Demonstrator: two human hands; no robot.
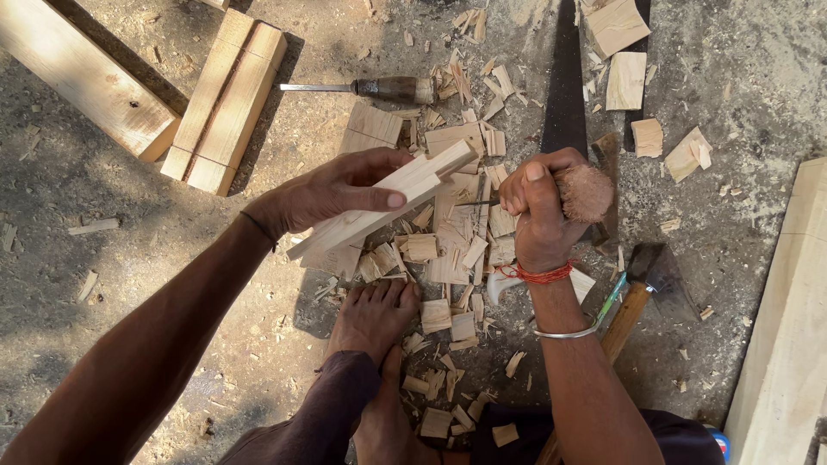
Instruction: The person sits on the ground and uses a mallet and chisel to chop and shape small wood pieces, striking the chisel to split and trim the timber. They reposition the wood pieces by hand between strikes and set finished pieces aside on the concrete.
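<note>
While I crouch over the heap of wood chips (pixel 448 250), which I take as my marker for everything here, a thick timber beam (pixel 86 77) lies far off to its upper left, and nearer in on that same side rests a short grooved block (pixel 226 99) of pale wood. My left hand (pixel 336 191) sits at the heap's left edge, fingers curled around a long pale wooden strip (pixel 379 207), thumb pressed flat along its face; the strip slants up to the right, its notched end hanging over the middle of the heap. Just above the heap lies a chisel (pixel 362 87) with a dark handle, blade pointing left. My bare foot (pixel 372 314) is planted at the heap's lower left edge. At the heap's right edge my right hand (pixel 536 205) is a tight fist, fingers pressed together around a tool handle with a frayed, rounded butt (pixel 587 191); its thin metal shaft points left towards the strip. A saw blade (pixel 564 95) lies above right of the heap, a hammer (pixel 642 288) lower right, and a pale plank (pixel 788 344) far right.
</note>
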